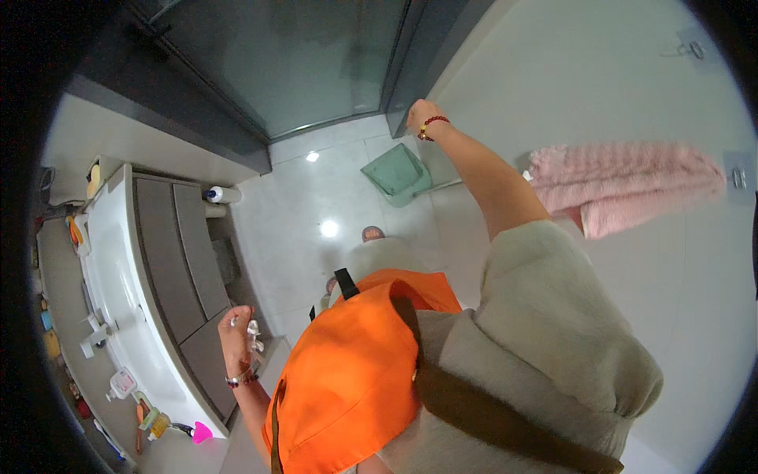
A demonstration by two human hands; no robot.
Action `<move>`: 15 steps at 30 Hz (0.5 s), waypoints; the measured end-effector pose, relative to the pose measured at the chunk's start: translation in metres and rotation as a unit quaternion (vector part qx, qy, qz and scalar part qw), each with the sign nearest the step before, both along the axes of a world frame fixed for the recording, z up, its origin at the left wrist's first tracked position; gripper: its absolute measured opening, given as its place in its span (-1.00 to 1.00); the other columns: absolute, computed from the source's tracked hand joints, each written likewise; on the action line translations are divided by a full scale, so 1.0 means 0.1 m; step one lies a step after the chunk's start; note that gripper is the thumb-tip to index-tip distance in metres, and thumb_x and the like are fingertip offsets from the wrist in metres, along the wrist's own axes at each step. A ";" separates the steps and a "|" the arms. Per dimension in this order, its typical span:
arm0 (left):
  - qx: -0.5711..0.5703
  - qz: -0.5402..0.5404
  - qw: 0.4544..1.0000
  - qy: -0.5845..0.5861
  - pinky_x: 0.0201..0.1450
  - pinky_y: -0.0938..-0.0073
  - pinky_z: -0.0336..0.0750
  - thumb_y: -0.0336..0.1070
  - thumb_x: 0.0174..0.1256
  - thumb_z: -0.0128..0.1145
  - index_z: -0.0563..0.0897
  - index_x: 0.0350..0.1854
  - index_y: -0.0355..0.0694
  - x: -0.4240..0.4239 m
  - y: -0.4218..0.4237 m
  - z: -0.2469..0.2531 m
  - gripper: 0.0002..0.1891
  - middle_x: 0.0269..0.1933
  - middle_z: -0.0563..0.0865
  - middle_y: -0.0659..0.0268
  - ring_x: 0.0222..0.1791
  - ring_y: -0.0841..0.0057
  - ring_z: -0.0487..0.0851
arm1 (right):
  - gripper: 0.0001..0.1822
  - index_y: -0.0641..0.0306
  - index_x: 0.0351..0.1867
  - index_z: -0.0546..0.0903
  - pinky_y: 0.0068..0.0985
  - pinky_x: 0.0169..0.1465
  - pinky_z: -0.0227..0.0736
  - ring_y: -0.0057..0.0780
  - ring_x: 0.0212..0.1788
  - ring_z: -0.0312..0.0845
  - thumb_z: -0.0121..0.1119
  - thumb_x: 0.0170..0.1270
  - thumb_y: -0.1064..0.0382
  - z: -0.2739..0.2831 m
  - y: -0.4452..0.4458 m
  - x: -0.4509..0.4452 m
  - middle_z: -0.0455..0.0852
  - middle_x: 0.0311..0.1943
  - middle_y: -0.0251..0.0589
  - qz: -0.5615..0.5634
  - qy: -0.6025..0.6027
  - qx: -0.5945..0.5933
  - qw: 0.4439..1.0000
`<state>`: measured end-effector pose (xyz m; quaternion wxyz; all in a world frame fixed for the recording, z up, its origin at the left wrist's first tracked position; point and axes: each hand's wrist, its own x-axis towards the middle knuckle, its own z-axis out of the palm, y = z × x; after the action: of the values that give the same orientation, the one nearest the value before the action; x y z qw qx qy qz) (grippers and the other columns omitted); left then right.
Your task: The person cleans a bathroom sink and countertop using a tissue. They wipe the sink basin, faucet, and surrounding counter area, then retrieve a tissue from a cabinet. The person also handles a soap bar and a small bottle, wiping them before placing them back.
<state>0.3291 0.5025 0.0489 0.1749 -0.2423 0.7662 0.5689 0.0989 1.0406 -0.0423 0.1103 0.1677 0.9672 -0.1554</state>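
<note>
My left hand (235, 335), with bracelets at the wrist, is curled around a crumpled white item (254, 336), perhaps tissue or thin plastic. It hovers near the front of the grey vanity cabinet (204, 355). Stretched forward, my right hand (425, 114) wears a red bead bracelet and is level with the dark door frame (402, 89). Its fingers are curled; whether they grip anything is hidden. Below it in the picture, a translucent green dustpan (398, 175) rests on the pale tiled floor (284, 237), and its handle passes behind my right forearm.
A pink towel (628, 183) hangs on the right wall. At left, the white washbasin (118, 278) has a tap (95, 336), a pump bottle (122, 383) and a bright pink item (202, 432). A white bottle (225, 194) is beside the cabinet. Ahead is a frosted glass door (308, 65).
</note>
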 end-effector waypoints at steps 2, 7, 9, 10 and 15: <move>0.029 0.014 0.999 0.012 -0.37 0.66 0.36 -0.31 0.26 0.21 0.67 -0.36 -0.26 -0.05 0.02 -0.03 -0.87 -0.34 0.69 0.39 -0.42 0.71 0.50 | -0.85 0.15 -0.35 0.74 -0.29 -0.01 0.49 -0.12 -0.12 0.62 0.16 0.13 0.26 -0.17 0.25 -0.26 0.71 -0.24 -0.02 0.006 -0.023 0.029 0.999; 0.032 0.044 0.998 -0.022 -0.45 0.71 0.32 -0.28 0.25 0.22 0.67 -0.36 -0.23 -0.08 0.24 0.06 -0.87 -0.40 0.68 0.41 -0.48 0.76 0.48 | -0.78 0.17 -0.24 0.71 -0.26 -0.02 0.49 -0.08 -0.10 0.61 0.09 0.19 0.20 -0.39 0.65 -0.46 0.69 -0.18 -0.01 -0.010 -0.039 0.047 0.998; 0.042 0.058 0.997 -0.019 -0.46 0.72 0.31 -0.28 0.26 0.21 0.67 -0.36 -0.23 -0.13 0.30 0.14 -0.87 -0.40 0.67 0.42 -0.49 0.76 0.48 | -0.75 0.19 -0.21 0.69 -0.25 -0.01 0.49 -0.06 -0.08 0.60 0.05 0.20 0.18 -0.47 0.73 -0.46 0.68 -0.15 -0.01 -0.008 -0.047 0.048 0.998; 0.045 0.065 0.997 -0.017 -0.47 0.72 0.31 -0.28 0.26 0.21 0.67 -0.36 -0.23 -0.15 0.35 0.19 -0.88 -0.40 0.67 0.42 -0.50 0.77 0.47 | -0.74 0.20 -0.20 0.69 -0.25 0.00 0.48 -0.05 -0.07 0.59 0.04 0.21 0.18 -0.45 0.74 -0.43 0.67 -0.13 -0.01 -0.002 -0.053 0.048 0.997; 0.034 0.060 0.998 -0.010 -0.48 0.72 0.31 -0.28 0.26 0.20 0.65 -0.35 -0.24 -0.23 0.38 0.22 -0.87 -0.41 0.66 0.42 -0.50 0.76 0.48 | -0.70 0.18 -0.07 0.64 -0.25 0.07 0.43 -0.06 0.02 0.54 0.01 0.23 0.20 -0.50 0.84 -0.37 0.63 -0.03 -0.02 0.035 -0.090 0.023 0.995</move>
<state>0.3061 0.5410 0.0713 0.1564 -0.2874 0.7284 0.6020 0.0620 1.1245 -0.0928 0.1986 0.1494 0.9620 -0.1130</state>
